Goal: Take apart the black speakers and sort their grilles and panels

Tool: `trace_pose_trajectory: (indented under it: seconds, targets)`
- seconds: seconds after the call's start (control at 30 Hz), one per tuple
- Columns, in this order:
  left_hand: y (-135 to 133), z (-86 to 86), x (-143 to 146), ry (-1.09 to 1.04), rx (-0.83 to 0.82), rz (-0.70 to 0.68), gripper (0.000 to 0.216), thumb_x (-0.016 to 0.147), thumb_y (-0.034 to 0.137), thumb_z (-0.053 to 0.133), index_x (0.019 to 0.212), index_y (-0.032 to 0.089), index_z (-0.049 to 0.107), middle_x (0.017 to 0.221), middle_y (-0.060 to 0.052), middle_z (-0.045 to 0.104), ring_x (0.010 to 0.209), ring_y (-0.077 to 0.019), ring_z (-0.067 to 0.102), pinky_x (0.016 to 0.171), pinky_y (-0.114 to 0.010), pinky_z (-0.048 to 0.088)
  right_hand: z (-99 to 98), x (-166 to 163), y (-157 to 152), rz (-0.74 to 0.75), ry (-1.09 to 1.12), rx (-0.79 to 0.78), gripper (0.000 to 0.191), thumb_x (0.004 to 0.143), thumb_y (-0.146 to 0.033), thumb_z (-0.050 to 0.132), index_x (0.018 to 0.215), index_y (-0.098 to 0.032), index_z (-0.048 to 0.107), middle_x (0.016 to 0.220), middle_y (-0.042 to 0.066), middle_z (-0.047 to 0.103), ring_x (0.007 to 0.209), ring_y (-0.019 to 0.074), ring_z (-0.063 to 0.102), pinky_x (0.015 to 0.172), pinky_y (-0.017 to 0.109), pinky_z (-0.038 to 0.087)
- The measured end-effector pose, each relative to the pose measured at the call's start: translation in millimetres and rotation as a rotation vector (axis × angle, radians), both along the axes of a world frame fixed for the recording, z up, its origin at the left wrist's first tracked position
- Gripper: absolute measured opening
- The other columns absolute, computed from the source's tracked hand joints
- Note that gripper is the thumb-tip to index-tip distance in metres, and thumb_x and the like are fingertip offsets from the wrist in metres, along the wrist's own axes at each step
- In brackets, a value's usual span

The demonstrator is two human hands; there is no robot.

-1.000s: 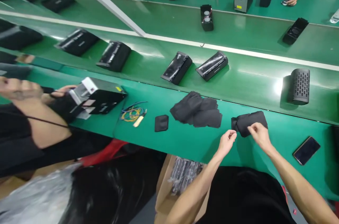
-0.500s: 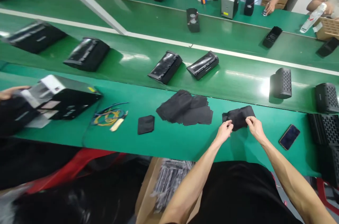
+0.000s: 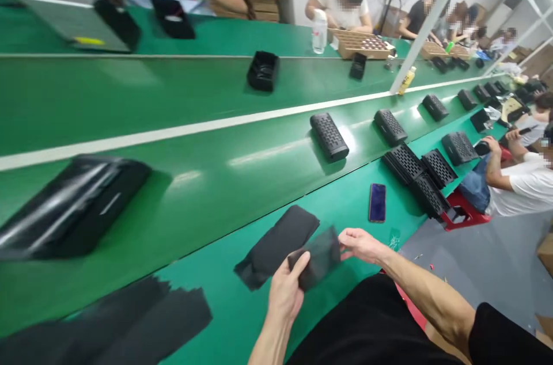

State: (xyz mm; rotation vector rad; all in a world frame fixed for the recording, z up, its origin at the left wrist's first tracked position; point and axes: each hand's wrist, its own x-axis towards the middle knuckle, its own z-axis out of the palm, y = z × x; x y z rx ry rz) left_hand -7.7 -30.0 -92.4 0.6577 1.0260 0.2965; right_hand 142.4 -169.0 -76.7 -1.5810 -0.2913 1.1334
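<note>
A thin, see-through black fabric sheet (image 3: 317,261) is stretched between my two hands above the green bench. My left hand (image 3: 286,290) grips its left end, thumb on top. At the other end, my right hand (image 3: 358,245) pinches the edge between fingers and thumb. Just beyond the held sheet lies a small stack of black fabric sheets (image 3: 279,244), partly overlapped by it. A larger, blurred spread of black sheets (image 3: 164,319) lies at the lower left of the bench.
A phone (image 3: 377,202) lies right of my hands, before stacked black perforated covers (image 3: 417,175). Along the green conveyor belt (image 3: 242,163) sit black speaker-like housings (image 3: 329,136) and a glossy one (image 3: 73,204). Co-workers sit across the belt and to the right (image 3: 518,181).
My view has swung to the right. One sheet is now held up apart from the small stack, where both hands were on the stack before.
</note>
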Motion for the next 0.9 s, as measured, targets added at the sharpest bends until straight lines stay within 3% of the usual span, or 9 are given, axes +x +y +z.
trace_pose_trajectory:
  seconds: [0.07,0.17,0.3,0.43,0.6,0.67,0.73,0.83,0.9]
  targets:
    - [0.3,5.4,-3.6,0.070,0.068,-0.057,0.072,0.037,0.061,0.103,0.089,0.017,0.078,0.075,-0.001,0.076,0.069,-0.0187,0.069,0.065,-0.028,0.059,1.0,14.6,-26.7,-0.114,-0.162,-0.079,0.053,0.075,-0.073,0.077,0.080,-0.023,0.061,0.083,0.005,0.066,0.081,0.0238,0.064,0.074,0.038,0.057]
    - [4.0,13.2,-16.5,0.190,0.212,-0.180,0.075,0.038,0.070,0.098,0.089,0.018,0.080,0.080,-0.003,0.078,0.076,-0.0209,0.070,0.067,-0.027,0.058,13.6,56.0,-81.6,-0.367,-0.642,-0.336,0.032,0.086,-0.057,0.067,0.088,-0.025,0.067,0.091,0.006,0.070,0.087,0.0235,0.065,0.086,0.038,0.056]
    - [10.6,16.3,-32.5,0.354,0.356,-0.317,0.084,0.041,0.085,0.088,0.090,0.017,0.082,0.087,-0.008,0.081,0.083,-0.0286,0.072,0.065,-0.031,0.058,32.2,126.1,-155.4,-0.588,-0.890,-0.611,0.033,0.085,-0.044,0.064,0.106,-0.020,0.071,0.114,0.016,0.068,0.109,0.0317,0.062,0.103,0.048,0.050]
    - [14.5,9.0,-42.4,0.364,0.392,-0.363,0.085,0.047,0.089,0.082,0.092,0.017,0.082,0.095,-0.011,0.082,0.089,-0.0327,0.075,0.068,-0.034,0.061,37.3,164.4,-196.5,-0.546,-0.932,-0.799,0.024,0.075,-0.029,0.069,0.096,-0.022,0.077,0.102,0.011,0.074,0.101,0.0310,0.068,0.096,0.044,0.053]
    - [19.0,13.8,-67.4,0.369,0.348,-0.243,0.079,0.048,0.085,0.085,0.091,0.019,0.082,0.092,-0.009,0.082,0.093,-0.0326,0.075,0.078,-0.037,0.063,60.4,164.8,-211.0,-0.483,-0.979,-0.808,0.027,0.084,-0.033,0.062,0.100,-0.020,0.079,0.100,0.010,0.078,0.093,0.0293,0.071,0.092,0.043,0.055]
    - [18.2,30.8,-82.8,0.359,0.339,-0.165,0.078,0.048,0.083,0.087,0.090,0.018,0.081,0.090,-0.008,0.081,0.091,-0.0310,0.074,0.079,-0.037,0.063,66.7,149.1,-201.6,-0.370,-1.034,-0.702,0.030,0.087,-0.037,0.063,0.105,-0.020,0.079,0.100,0.011,0.078,0.091,0.0289,0.071,0.090,0.042,0.056]
    - [16.1,53.4,-96.1,0.307,0.344,-0.092,0.074,0.049,0.080,0.089,0.087,0.017,0.080,0.087,-0.008,0.080,0.087,-0.0277,0.072,0.078,-0.035,0.061,57.9,121.0,-177.3,-0.131,-1.077,-0.495,0.029,0.091,-0.040,0.065,0.108,-0.021,0.080,0.098,0.009,0.077,0.087,0.0273,0.071,0.086,0.040,0.057]
    - [14.3,81.1,-106.7,0.231,0.365,-0.060,0.064,0.058,0.072,0.089,0.084,0.015,0.077,0.078,-0.005,0.074,0.075,-0.0204,0.065,0.070,-0.030,0.056,18.9,53.7,-119.2,0.312,-1.025,-0.198,0.022,0.096,-0.034,0.063,0.107,-0.026,0.081,0.100,0.009,0.077,0.092,0.0266,0.072,0.086,0.038,0.058]
    - [12.8,90.6,-108.7,0.191,0.354,-0.106,0.057,0.064,0.068,0.088,0.083,0.015,0.076,0.072,-0.002,0.069,0.068,-0.0167,0.059,0.065,-0.027,0.051,-8.8,4.2,-80.9,0.553,-0.945,-0.164,0.021,0.096,-0.026,0.062,0.105,-0.027,0.081,0.102,0.010,0.077,0.099,0.0280,0.072,0.089,0.039,0.058]
